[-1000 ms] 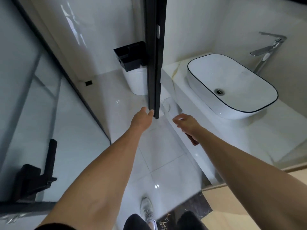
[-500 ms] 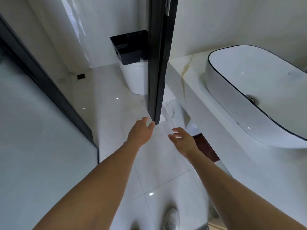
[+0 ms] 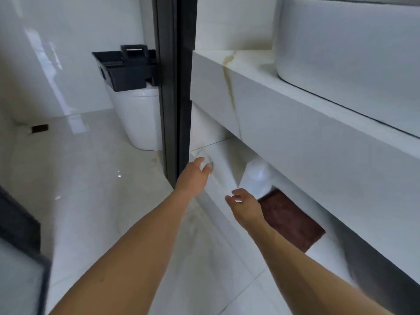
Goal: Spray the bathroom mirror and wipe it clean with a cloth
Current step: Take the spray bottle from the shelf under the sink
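Head view: two empty hands, left hand (image 3: 193, 176), right hand (image 3: 244, 204), one dark cloth (image 3: 291, 220).

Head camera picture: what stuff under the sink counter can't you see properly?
- Dark brown cloth on the lower shelf, head view: its far part is hidden under the white marble counter.
- White rounded object beside it: blurred, top hidden by the counter; cannot tell what it is.
- White oval basin: cut off by top and right edges.
- Mirror: not in view.

basin (image 3: 345, 42) cut off by top and right edges; white object (image 3: 258, 176) under counter (image 3: 295, 114) blurred, unidentifiable.
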The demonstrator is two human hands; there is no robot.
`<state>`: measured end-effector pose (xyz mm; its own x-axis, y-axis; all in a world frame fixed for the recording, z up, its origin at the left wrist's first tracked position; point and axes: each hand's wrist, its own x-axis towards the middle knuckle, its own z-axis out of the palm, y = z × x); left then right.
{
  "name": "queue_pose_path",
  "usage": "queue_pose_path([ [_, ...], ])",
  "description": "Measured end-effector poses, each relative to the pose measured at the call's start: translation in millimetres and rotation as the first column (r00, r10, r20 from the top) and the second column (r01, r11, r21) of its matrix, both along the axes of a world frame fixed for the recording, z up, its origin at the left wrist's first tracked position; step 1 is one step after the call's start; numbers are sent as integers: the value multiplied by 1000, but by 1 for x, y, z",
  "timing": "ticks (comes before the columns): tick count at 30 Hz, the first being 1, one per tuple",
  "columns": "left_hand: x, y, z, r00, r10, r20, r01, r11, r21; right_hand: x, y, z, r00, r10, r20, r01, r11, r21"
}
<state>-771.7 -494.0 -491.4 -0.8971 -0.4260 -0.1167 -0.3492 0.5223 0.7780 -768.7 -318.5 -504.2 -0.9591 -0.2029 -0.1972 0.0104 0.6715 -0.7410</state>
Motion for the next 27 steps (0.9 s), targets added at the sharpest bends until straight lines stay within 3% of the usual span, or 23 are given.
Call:
queue_pose_path([
  [4,-33,13,-50,996,-67,-67,72,994,80,-27,16,-37,963,-256,-87,248,964,-98],
  [8,-55,29,-88,983,-148,-111,167,969,185,-49,28,-61,837,-536,-109,467,804,-367],
  [11,-65,40,-101,971,-158,-177,222,871,439,-67,35,-69,794,-594,-134,465,734,-496],
  [14,-75,56,-100,959,-172,-227,280,710,645,-86,34,-67,866,-499,24,391,647,-655],
  [19,-91,72,-94,942,-228,-244,334,605,723,-121,34,-66,957,-289,29,252,779,-574],
  [23,-94,74,-96,933,-252,-256,355,549,756,-132,31,-69,950,-266,-161,176,887,-427],
  [27,-89,68,-95,926,-274,-258,371,551,748,-133,27,-70,920,-260,-293,142,919,-367],
])
